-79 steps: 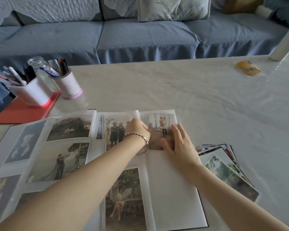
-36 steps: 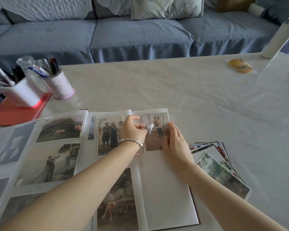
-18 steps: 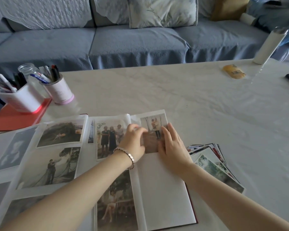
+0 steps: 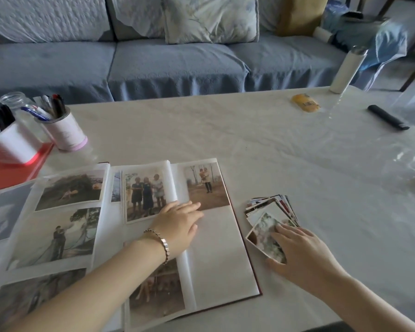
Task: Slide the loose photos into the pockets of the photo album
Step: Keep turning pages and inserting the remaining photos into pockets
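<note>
Your photo album [image 4: 216, 271] lies open and flat on the near part of the worktop [image 4: 249, 144], which is covered in a pale, creased cloth under a glossy clear film. The album pages are white with shiny transparent pockets, and a thin dark red cover edge shows along the right side. On the right-hand page the upper pocket holds a portrait print [image 4: 206, 185]; the space below it on that page is plain white. Your left hand [image 4: 177, 226], with a metal link bracelet [image 4: 163, 243] at the wrist, rests flat across the page gutter, fingers straight and gripping nothing, fingertips at the lower left corner of that print. The loose photos [image 4: 271, 207] sit fanned in an untidy stack just right of the album. Your right hand [image 4: 300, 252] lies on the stack, fingers fairly straight on the top photo [image 4: 265, 236], thumb against its near edge; the photo is not lifted. At far left, a white cylindrical pot [image 4: 66, 133] and a squarer white holder [image 4: 7, 144] both hold pens; the holder stands on a red sheet [image 4: 15, 171]. A glass jar [image 4: 12, 99] stands behind them; its contents cannot be told.
</note>
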Tool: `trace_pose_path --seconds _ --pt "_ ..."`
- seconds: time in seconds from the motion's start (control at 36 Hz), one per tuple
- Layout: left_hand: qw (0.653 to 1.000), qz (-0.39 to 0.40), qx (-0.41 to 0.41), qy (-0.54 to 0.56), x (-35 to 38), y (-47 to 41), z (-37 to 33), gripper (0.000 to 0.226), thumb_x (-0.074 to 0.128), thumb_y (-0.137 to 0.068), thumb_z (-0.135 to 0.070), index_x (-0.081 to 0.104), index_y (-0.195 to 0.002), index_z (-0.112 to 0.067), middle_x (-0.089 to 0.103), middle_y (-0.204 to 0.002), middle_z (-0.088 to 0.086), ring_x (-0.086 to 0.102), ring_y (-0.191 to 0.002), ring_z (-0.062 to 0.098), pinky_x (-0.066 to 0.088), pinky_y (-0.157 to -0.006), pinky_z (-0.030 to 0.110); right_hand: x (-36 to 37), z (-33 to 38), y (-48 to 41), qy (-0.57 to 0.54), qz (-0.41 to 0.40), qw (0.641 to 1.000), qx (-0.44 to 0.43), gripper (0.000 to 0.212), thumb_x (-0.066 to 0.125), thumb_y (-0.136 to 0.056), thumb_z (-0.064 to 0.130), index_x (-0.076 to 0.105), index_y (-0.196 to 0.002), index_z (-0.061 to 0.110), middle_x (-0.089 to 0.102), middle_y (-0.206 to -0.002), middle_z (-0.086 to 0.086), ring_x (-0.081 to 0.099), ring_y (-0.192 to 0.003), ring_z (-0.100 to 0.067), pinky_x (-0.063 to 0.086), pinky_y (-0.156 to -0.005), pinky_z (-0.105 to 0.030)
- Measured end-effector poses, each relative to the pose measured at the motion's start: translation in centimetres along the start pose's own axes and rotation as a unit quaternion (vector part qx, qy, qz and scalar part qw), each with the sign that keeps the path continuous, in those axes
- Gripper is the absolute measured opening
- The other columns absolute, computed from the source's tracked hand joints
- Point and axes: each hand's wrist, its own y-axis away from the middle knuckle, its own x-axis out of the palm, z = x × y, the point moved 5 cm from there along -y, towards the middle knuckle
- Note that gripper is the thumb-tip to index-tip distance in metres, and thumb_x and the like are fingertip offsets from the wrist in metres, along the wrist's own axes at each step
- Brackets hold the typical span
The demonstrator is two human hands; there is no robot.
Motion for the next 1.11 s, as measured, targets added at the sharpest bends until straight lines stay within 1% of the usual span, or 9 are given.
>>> trace_pose_path --seconds 0.14,0.28,0.33,0.44,0.5,0.67,0.83,0.94,1.11 --pt "0.991 -0.084 -0.017 0.105 -0.7 2.3 0.3 0.033 0.047 -0.095 -0.017 0.057 -0.126 -0.021 0.051 -0.135 -0.009 0.042 -0.126 0.007 0.018 -0.101 0.006 -0.3 0.1 0.0 -0.026 0.023 0.998 0.058 0.025 0.050 -0.086 0.030 0.058 -0.064 0.022 0.066 -0.068 0.008 0.062 -0.065 -0.016 0.044 -0.053 -0.027" --pt "0.962 -0.127 -0.053 0.236 -0.4 4.9 0.0 0.022 0.054 -0.092 -0.015 0.065 -0.110 -0.022 0.058 -0.110 -0.019 0.049 -0.104 -0.008 0.025 -0.086 -0.008 -3.7 0.8 0.2 -0.023 -0.123 0.985 0.119 0.041 0.080 -0.061 0.001 0.042 -0.053 0.016 0.037 -0.039 0.006 0.025 -0.036 -0.019 0.004 -0.043 -0.012" --pt "0.916 -0.122 -0.093 0.371 -0.2 5.5 -0.5 0.014 0.059 -0.090 -0.018 0.066 -0.101 -0.024 0.066 -0.099 -0.018 0.061 -0.096 -0.001 0.043 -0.086 0.006 -5.5 2.3 0.2 -0.048 -0.222 0.968 0.103 0.022 0.060 -0.081 0.009 0.060 -0.059 0.013 0.053 -0.046 0.005 0.044 -0.037 -0.022 0.018 -0.042 -0.016" --pt "0.727 -0.002 -0.151 0.670 -0.2 6.0 -2.9 0.040 0.058 -0.077 -0.035 0.060 -0.111 -0.013 0.072 -0.099 0.005 0.070 -0.089 0.017 0.057 -0.075 0.030 -6.9 7.4 -0.4 -0.120 -0.264 0.957 0.008 0.029 0.047 -0.086 0.019 0.074 -0.081 0.009 0.074 -0.079 0.003 0.070 -0.068 -0.013 0.045 -0.062 -0.020" --pt "0.706 0.035 -0.138 0.693 -0.4 6.2 -3.9 0.047 0.055 -0.074 -0.040 0.059 -0.112 -0.013 0.070 -0.105 0.007 0.069 -0.094 0.020 0.056 -0.082 0.037 -6.3 9.6 -0.6 -0.154 -0.246 0.956 -0.042 0.028 0.048 -0.087 0.019 0.074 -0.089 0.008 0.074 -0.087 0.002 0.070 -0.081 -0.011 0.049 -0.071 -0.020" --pt "0.726 -0.048 -0.232 0.645 1.2 6.3 -1.7 0.022 0.051 -0.095 -0.017 0.065 -0.085 -0.004 0.069 -0.078 0.014 0.069 -0.073 0.022 0.058 -0.074 0.038 -3.4 12.4 -1.1 -0.288 -0.085 0.949 -0.095 0.046 0.030 -0.100 0.038 0.069 -0.109 0.014 0.067 -0.115 0.005 0.058 -0.109 -0.007 0.043 -0.092 -0.018" --pt "0.862 -0.178 -0.267 0.393 0.5 6.8 1.8 0.033 0.050 -0.095 -0.020 0.054 -0.068 -0.001 0.046 -0.057 0.009 0.041 -0.050 0.016 0.028 -0.044 0.018 -1.3 10.6 0.4 -0.281 -0.011 0.960 -0.010 0.038 0.045 -0.090 0.035 0.066 -0.116 0.018 0.064 -0.120 0.009 0.057 -0.108 -0.006 0.039 -0.090 -0.014" --pt "0.828 -0.233 -0.307 0.408 -0.3 7.6 4.3 0.031 0.046 -0.096 -0.022 0.051 -0.067 -0.011 0.052 -0.055 0.009 0.059 -0.042 0.018 0.046 -0.045 0.026 0.7 12.2 1.2 -0.255 0.058 0.963 -0.064 0.048 0.039 -0.088 0.043 0.061 -0.122 0.018 0.057 -0.131 0.007 0.048 -0.125 -0.010 0.036 -0.104 -0.026" --pt "0.831 -0.297 -0.305 0.357 -2.1 8.9 7.1 0.037 0.054 -0.092 -0.024 0.053 -0.067 0.004 0.057 -0.054 0.013 0.056 -0.051 0.030 0.035 -0.047 0.026 1.4 16.0 1.5 -0.294 0.052 0.941 -0.160 0.029 0.043 -0.093 0.034 0.053 -0.117 0.023 0.051 -0.137 0.002 0.045 -0.129 -0.017 0.039 -0.104 -0.036"
